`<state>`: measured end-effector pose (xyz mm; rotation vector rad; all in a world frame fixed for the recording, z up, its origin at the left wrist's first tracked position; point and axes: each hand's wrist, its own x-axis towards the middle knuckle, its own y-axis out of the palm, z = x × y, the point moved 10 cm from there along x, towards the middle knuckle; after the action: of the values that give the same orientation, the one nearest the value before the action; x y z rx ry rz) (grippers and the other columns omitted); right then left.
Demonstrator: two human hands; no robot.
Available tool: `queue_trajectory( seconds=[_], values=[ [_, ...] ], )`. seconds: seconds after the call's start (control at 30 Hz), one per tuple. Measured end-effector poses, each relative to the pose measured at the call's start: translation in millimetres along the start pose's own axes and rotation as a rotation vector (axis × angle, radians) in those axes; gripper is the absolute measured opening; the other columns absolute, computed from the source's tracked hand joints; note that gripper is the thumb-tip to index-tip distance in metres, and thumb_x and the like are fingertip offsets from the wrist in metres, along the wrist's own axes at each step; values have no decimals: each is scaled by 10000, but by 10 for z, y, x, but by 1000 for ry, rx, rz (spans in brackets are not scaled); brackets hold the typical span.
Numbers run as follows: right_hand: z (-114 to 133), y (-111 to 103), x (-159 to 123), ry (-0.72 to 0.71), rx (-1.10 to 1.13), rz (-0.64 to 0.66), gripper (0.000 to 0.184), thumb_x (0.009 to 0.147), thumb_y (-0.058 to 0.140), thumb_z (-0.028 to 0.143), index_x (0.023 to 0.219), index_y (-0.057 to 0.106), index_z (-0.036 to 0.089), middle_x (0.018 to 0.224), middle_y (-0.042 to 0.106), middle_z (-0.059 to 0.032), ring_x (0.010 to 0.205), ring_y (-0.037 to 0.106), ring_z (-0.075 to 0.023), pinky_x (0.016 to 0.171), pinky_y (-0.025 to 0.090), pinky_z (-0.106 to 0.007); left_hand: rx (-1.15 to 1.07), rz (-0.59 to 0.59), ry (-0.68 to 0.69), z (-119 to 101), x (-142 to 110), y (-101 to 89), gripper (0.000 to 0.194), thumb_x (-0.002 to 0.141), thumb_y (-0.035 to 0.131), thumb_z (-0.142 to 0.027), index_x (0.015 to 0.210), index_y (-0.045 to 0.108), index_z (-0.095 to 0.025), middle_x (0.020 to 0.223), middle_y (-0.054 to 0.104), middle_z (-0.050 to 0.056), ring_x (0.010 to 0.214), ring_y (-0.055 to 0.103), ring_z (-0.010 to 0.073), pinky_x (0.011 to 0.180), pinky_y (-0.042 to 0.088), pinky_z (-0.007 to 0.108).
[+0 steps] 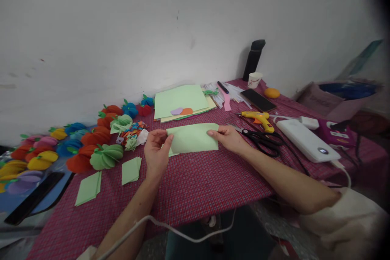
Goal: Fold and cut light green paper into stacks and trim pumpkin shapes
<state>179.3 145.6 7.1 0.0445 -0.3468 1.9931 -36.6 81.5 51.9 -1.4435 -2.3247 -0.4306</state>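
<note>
Between my two hands is a light green paper sheet [193,138], stretched out flat just above the checked tablecloth. My left hand [157,150] pinches its left edge, thumb in front. At the right edge, my right hand [228,137] grips it between thumb and fingers. Another green piece peeks out below the sheet's lower left corner. Left of my left hand lie two small stacks of cut green paper, a nearer stack [88,189] and a second stack [131,170]. Black scissors [262,140] rest on the cloth beside my right hand.
Paper pumpkins [106,156] in several colours crowd the left side, near paper scraps [132,134]. Large paper sheets [179,99] lie at the back. On the right are a yellow glue gun [258,118], a phone [258,100], a white power bank [307,140] with cables, and a paper cup [254,80].
</note>
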Motion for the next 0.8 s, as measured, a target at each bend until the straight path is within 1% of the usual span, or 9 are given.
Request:
queue_trajectory(
  seconds=[0.1, 0.17, 0.33, 0.4, 0.53, 0.67, 0.8],
  values=[
    [0, -21, 4, -13, -53, -23, 351, 731, 484, 442, 759, 631, 125, 613, 547, 5, 541, 463, -103, 504, 371, -221, 12, -20, 3, -3, 3, -22, 210, 626, 645, -164, 787, 510, -167, 684, 551, -25, 610, 516, 59, 579, 412, 159],
    [15, -36, 4, -24, -94, -39, 356, 732, 476, 448, 737, 625, 126, 588, 520, 10, 531, 441, -99, 490, 355, -216, 20, -11, -14, 18, 4, -15, 214, 626, 647, -172, 797, 520, -165, 695, 559, -19, 623, 522, 63, 590, 416, 164],
    [93, -78, -9, -69, -152, -84, 356, 726, 484, 438, 576, 559, 124, 515, 416, 31, 488, 365, -75, 450, 296, -198, 10, -5, -74, 90, 4, -12, 230, 621, 653, -185, 816, 532, -164, 726, 581, -4, 644, 536, 71, 603, 425, 172],
    [108, -78, -12, -76, -157, -85, 358, 724, 483, 438, 558, 548, 127, 508, 400, 36, 482, 352, -71, 447, 290, -196, -18, -6, -98, 114, 3, -8, 237, 618, 656, -189, 817, 530, -167, 731, 587, -3, 637, 539, 71, 598, 427, 174],
    [97, -54, -8, -79, -145, -65, 350, 727, 475, 443, 599, 570, 131, 524, 417, 34, 493, 364, -75, 459, 301, -199, -48, -1, -122, 136, -1, 2, 219, 619, 656, -197, 796, 530, -169, 712, 584, -12, 613, 533, 68, 580, 423, 171],
    [73, -72, -5, -77, -199, -87, 368, 726, 472, 455, 582, 569, 131, 511, 420, 32, 491, 365, -79, 454, 293, -201, -23, 0, -108, 130, -5, -12, 164, 624, 652, -212, 731, 539, -160, 644, 547, -32, 566, 496, 53, 543, 398, 154],
    [67, -65, -8, -60, -194, -84, 366, 726, 466, 462, 665, 623, 136, 555, 499, 15, 519, 416, -97, 463, 321, -210, -2, -17, -80, 105, -8, -37, 145, 626, 651, -216, 705, 547, -152, 636, 538, -31, 564, 484, 53, 544, 388, 156]
  ],
)
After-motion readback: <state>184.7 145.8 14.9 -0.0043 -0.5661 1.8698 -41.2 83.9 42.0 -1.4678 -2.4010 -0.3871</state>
